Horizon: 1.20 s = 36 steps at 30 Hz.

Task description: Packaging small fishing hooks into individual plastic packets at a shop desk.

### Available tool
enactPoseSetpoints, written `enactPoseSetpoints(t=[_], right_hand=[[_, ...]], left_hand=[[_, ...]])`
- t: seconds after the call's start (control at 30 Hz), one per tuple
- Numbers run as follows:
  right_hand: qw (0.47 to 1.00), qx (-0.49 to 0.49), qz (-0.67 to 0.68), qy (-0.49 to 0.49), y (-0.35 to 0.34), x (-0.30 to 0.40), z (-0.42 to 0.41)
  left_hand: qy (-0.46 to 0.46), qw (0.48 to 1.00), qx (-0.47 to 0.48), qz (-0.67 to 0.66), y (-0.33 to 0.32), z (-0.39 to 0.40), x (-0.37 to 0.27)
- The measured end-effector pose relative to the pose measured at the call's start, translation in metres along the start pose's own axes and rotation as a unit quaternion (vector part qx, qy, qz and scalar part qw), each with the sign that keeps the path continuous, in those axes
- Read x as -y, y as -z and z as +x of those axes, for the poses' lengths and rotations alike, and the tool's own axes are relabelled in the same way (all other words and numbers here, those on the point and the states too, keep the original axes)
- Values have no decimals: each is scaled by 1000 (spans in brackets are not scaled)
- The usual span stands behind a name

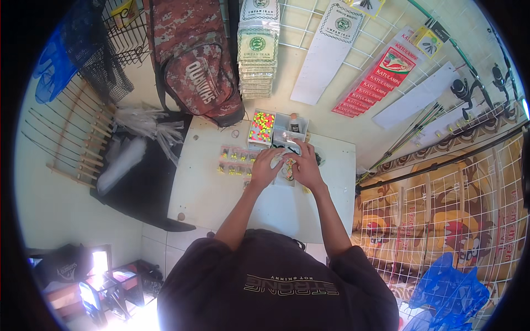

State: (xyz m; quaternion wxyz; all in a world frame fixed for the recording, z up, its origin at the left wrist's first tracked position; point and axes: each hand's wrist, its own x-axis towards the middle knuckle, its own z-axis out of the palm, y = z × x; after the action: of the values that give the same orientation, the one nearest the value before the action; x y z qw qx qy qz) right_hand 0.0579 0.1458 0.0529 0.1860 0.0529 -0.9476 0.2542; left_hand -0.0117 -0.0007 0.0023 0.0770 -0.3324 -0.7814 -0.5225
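My left hand (265, 169) and my right hand (305, 167) meet over the front of a divided white tray (307, 131). Their fingertips come together around a small piece of clear plastic (279, 154), which looks like a little bag; fingers hide most of it. Pink and yellow bead-like pieces (262, 126) fill the tray's back left compartment. A small bottle with a label (294, 124) lies in the back right one. Small coloured pieces (288, 170) show under my right hand. Left of my left hand lie rows of small clear packets (235, 159) with yellow and dark contents.
The tray stands on a white table (207, 194). A camouflage rod bag (194, 66) leans at its back left edge. Bait packets (257, 53) hang from a wall grid behind. Fishing rods with reels (460, 89) and a wire rack (439, 202) stand to the right.
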Motion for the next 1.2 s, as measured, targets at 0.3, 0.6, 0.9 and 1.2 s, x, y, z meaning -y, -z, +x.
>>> enactPoseSetpoints(t=[0.3,0.6,0.9,1.2], right_hand=[[1000,-9,14,4,0,3,3],[999,-44,-30,10,3,1,-1],[999,9,23,-38,-9,-1,-3],[997,-61,30,-19,-9,2,-3]], left_hand=[[10,999,14,-39,1,-1,5],[3,999,3,-44,-1,-2,11],[2,999,10,-36,-1,-1,5],[0,999,-4,-45,-2,-2,12]])
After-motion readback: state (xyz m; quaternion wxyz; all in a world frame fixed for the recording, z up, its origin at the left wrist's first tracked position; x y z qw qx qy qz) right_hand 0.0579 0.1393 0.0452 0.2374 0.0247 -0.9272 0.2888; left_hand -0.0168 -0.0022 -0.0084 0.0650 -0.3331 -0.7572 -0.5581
